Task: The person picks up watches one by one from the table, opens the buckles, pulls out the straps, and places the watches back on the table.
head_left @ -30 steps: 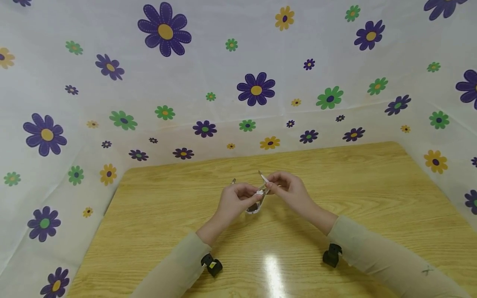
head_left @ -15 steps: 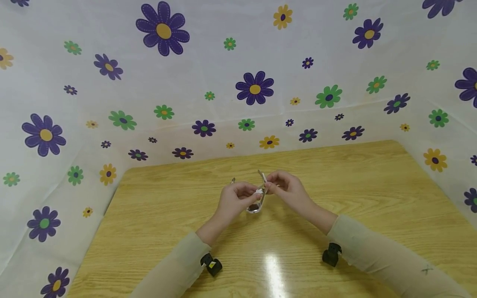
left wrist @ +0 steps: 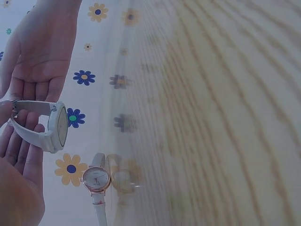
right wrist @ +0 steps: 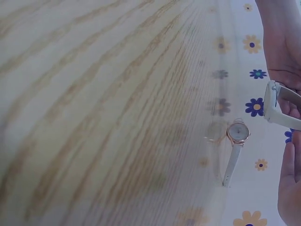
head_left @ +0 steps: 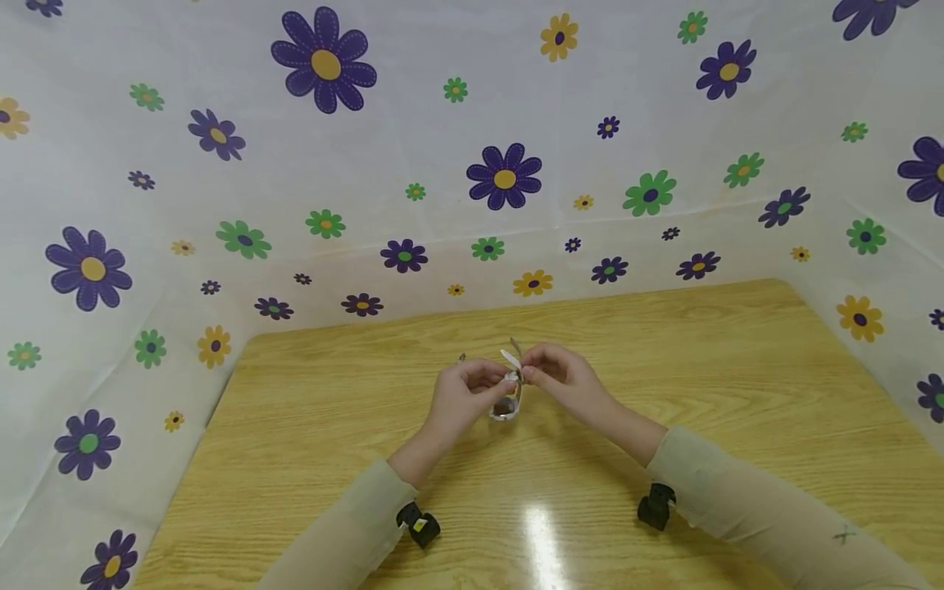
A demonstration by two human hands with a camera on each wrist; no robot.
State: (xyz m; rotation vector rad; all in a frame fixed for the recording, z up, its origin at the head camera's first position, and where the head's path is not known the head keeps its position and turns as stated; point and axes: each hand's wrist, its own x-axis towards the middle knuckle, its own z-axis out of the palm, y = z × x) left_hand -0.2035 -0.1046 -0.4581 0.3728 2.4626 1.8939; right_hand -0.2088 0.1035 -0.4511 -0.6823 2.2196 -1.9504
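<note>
Over the middle of the table, both hands hold a white wristwatch (head_left: 505, 409), its case hanging down towards me. My left hand (head_left: 459, 401) pinches it near the buckle between thumb and fingers. My right hand (head_left: 574, 383) pinches the strap from the other side, and a white strap end (head_left: 510, 358) sticks up beside its fingertips. In the left wrist view the white watch (left wrist: 58, 126) has its strap bent into a loop. Behind the hands, a second watch (left wrist: 97, 179) with a rose-gold case and pale strap is on the table. Much of it is hidden in the head view.
The wood-grained table (head_left: 310, 459) reflects a bright light near its front. A white flowered sheet (head_left: 442, 147) rises along the back and both sides. A small black camera (head_left: 418, 524) is strapped on the left sleeve, another (head_left: 656, 506) on the right.
The free white strap end has swung left, away from the right fingers. The right hand has shifted slightly left and the watch case has turned a little; the left hand stays put.
</note>
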